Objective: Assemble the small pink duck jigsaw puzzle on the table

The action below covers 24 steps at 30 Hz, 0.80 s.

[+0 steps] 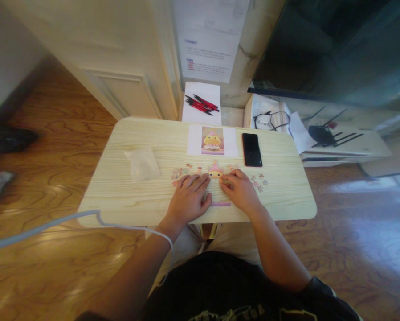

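Observation:
A partly assembled jigsaw puzzle [215, 171] with a yellow and pink figure lies on the small light wooden table [126, 196]. My left hand [189, 198] lies flat on the puzzle with its fingers stretched out. My right hand [240, 189] rests beside it, fingers curled over the puzzle's right part; whether it pinches a piece is hidden. Loose puzzle pieces [260, 182] lie scattered to the right, and more loose pieces [180, 173] to the left. A reference picture [212, 140] of the same figure lies on white paper just beyond.
A black phone [251, 150] lies right of the picture. A clear plastic bag [141, 164] sits on the table's left. Red and black pens [202, 104] lie on paper behind the table. A white cable [53, 223] crosses the floor. A low shelf [370, 145] with cables stands at right.

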Available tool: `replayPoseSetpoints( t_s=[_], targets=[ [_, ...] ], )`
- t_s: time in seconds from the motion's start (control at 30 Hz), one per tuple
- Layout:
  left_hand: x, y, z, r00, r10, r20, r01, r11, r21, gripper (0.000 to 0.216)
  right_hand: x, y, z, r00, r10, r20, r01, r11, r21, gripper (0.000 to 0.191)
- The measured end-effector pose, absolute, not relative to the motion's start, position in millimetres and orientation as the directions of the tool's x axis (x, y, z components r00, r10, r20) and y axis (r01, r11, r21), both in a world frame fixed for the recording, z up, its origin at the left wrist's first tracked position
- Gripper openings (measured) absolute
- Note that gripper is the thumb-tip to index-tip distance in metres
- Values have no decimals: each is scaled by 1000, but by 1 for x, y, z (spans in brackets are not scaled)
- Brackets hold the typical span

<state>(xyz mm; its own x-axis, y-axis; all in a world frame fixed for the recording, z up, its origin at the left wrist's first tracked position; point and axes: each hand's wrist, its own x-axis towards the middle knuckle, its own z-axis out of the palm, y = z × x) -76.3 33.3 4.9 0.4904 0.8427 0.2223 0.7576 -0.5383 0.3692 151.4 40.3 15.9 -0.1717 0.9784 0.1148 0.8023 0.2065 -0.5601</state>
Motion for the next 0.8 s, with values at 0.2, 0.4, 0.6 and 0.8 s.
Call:
replayPoseSetpoints(
  t_s=[0.2,0.4,0.6,0.8],
  targets=[
    [-76,33,5,487,845,221,759,-535,370,49,151,40,17,-170,977,127,800,212,-562,21],
    [-76,33,5,485,846,223,759,-534,373,49,150,41,17,-161,979,124,813,203,-546,19],
    [-75,33,5,477,847,234,756,-531,383,48,151,42,13,-150,982,118,811,190,-553,17],
    [-76,34,7,491,843,217,758,-537,370,47,150,43,15,-141,984,105,817,176,-550,14]
  ],
)
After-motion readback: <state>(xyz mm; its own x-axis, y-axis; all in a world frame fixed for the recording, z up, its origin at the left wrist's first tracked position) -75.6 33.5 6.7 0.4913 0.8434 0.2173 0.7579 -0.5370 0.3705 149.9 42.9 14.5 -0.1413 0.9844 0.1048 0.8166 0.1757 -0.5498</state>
